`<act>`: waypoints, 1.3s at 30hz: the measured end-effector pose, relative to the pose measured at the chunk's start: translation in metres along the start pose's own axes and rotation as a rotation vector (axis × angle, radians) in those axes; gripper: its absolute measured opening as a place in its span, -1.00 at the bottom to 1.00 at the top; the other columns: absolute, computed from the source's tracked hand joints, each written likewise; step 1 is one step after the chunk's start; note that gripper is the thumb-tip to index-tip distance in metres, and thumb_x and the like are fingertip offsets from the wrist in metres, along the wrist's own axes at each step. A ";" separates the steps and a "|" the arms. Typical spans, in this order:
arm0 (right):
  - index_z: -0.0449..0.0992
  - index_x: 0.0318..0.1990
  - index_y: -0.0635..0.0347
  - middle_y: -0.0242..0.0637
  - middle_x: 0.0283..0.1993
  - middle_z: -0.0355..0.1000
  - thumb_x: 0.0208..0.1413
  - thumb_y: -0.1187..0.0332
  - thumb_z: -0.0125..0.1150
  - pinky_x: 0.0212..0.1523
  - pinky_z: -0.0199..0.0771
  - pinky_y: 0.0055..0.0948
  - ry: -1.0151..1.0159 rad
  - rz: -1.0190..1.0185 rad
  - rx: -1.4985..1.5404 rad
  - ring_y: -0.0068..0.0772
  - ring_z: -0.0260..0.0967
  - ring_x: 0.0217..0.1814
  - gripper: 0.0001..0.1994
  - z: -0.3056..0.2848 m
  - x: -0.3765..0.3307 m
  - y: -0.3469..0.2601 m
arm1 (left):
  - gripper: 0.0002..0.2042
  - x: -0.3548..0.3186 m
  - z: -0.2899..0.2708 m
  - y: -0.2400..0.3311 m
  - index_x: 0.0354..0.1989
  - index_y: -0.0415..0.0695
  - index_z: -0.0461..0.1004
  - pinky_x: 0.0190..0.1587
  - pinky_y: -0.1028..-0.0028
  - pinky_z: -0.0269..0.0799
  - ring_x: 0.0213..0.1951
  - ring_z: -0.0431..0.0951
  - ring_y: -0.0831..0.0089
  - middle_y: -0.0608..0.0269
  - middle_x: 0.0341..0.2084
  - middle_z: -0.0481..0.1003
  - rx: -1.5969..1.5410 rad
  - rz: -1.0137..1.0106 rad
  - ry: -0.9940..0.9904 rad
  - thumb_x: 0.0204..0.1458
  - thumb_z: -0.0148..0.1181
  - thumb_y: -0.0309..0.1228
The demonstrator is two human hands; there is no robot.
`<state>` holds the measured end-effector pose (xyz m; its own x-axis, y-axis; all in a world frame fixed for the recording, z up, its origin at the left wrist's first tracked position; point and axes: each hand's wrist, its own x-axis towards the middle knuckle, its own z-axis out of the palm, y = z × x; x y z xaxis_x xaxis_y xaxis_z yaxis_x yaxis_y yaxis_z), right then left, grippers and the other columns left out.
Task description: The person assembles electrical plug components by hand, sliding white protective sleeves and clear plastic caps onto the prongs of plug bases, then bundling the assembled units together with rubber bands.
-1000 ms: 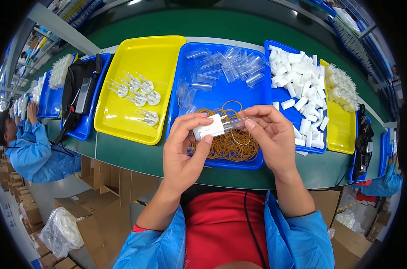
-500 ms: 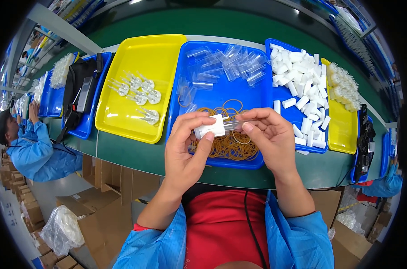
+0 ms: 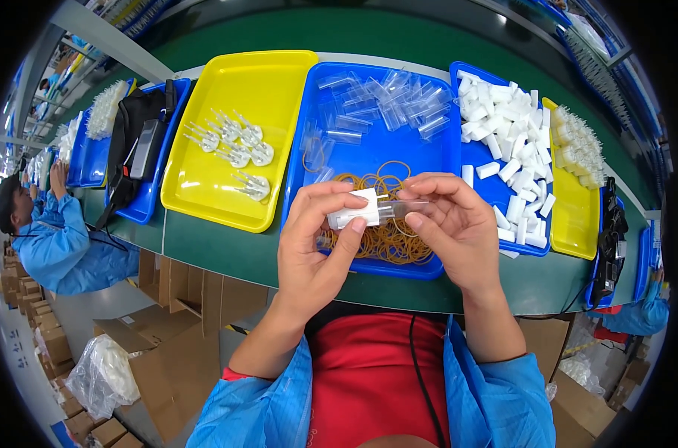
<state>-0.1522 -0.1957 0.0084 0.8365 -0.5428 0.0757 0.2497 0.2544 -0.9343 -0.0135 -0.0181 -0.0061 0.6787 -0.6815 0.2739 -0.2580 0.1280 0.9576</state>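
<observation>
Over the near part of a blue tray (image 3: 352, 157), my left hand (image 3: 309, 239) is closed on a small white pronged piece (image 3: 363, 211), pinching it between thumb and fingers. Thin prongs stick out of its right side. My right hand (image 3: 458, 235) pinches a clear plastic sleeve (image 3: 408, 208), which lies at the prongs; how far it covers them I cannot tell. Under both hands lies a heap of tan rubber bands (image 3: 399, 243). Further back in the same tray are many loose clear plastic sleeves (image 3: 395, 104).
To the left, a yellow tray (image 3: 257, 75) holds several white round-based pieces with metal pins (image 3: 253, 187). White blocks (image 3: 507, 134) fill a blue tray at right, beside a yellow tray (image 3: 574, 224) of bristly pieces. A person in blue (image 3: 63, 239) works at far left.
The clear sleeve in my right hand has shifted slightly right, showing more of the prongs. My left hand keeps hold of the white piece. The whole view has shifted a little.
</observation>
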 end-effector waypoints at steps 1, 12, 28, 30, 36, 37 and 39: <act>0.63 0.13 0.40 -0.11 0.31 0.51 0.31 0.79 0.31 0.40 0.62 -0.34 0.000 0.001 0.000 -0.34 0.57 0.34 -0.71 -0.001 0.000 0.001 | -0.74 0.000 0.001 0.000 0.15 -0.16 0.66 0.18 0.38 0.55 0.21 0.59 0.28 0.03 0.19 0.51 -0.014 -0.003 0.007 0.32 0.38 -0.57; 0.65 0.17 0.44 -0.18 0.12 0.59 0.33 0.72 0.38 0.21 0.71 -0.46 -0.038 0.089 -0.148 -0.38 0.65 0.23 -0.71 -0.005 -0.004 -0.005 | -0.76 -0.001 -0.001 0.002 0.15 -0.20 0.63 0.25 0.37 0.50 0.23 0.57 0.31 0.03 0.21 0.51 -0.003 -0.017 0.007 0.35 0.35 -0.58; 0.68 0.15 0.43 -0.18 0.12 0.61 0.32 0.69 0.42 0.12 0.71 -0.50 -0.002 0.051 -0.175 -0.45 0.67 0.11 -0.72 -0.001 -0.007 -0.002 | -0.78 -0.001 0.000 0.000 0.08 -0.14 0.69 0.12 0.35 0.55 0.16 0.61 0.24 0.04 0.11 0.58 0.044 0.005 0.021 0.29 0.41 -0.55; 0.67 0.16 0.45 -0.15 0.14 0.61 0.33 0.70 0.41 0.14 0.72 -0.49 0.017 0.029 -0.167 -0.43 0.68 0.14 -0.73 -0.001 -0.008 -0.001 | -0.78 -0.001 -0.001 0.000 0.07 -0.14 0.69 0.11 0.36 0.55 0.15 0.61 0.25 0.04 0.11 0.57 0.054 0.013 0.013 0.29 0.41 -0.55; 0.66 0.17 0.48 -0.12 0.16 0.60 0.32 0.72 0.40 0.21 0.74 -0.46 0.036 -0.030 -0.219 -0.39 0.68 0.16 -0.70 0.002 -0.010 -0.001 | -0.80 -0.001 -0.002 0.004 0.06 -0.13 0.69 0.04 0.39 0.54 0.09 0.61 0.30 0.06 0.11 0.56 0.059 -0.001 -0.008 0.30 0.40 -0.55; 0.66 0.17 0.48 -0.12 0.16 0.60 0.32 0.72 0.40 0.21 0.74 -0.46 0.035 -0.030 -0.219 -0.39 0.68 0.16 -0.70 0.002 -0.010 0.000 | -0.80 -0.002 -0.002 0.005 0.06 -0.13 0.69 0.02 0.40 0.54 0.08 0.60 0.30 0.06 0.11 0.56 0.061 -0.015 -0.018 0.30 0.40 -0.56; 0.66 0.17 0.48 -0.11 0.17 0.60 0.33 0.73 0.39 0.24 0.74 -0.44 0.049 -0.053 -0.209 -0.38 0.68 0.17 -0.71 0.002 -0.012 0.002 | -0.80 -0.001 -0.001 0.005 0.05 -0.13 0.69 0.01 0.40 0.54 0.08 0.60 0.31 0.07 0.10 0.56 0.061 -0.011 -0.012 0.30 0.40 -0.56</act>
<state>-0.1606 -0.1873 0.0062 0.7988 -0.5907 0.1142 0.1820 0.0562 -0.9817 -0.0148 -0.0156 -0.0012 0.6736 -0.6911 0.2620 -0.2921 0.0767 0.9533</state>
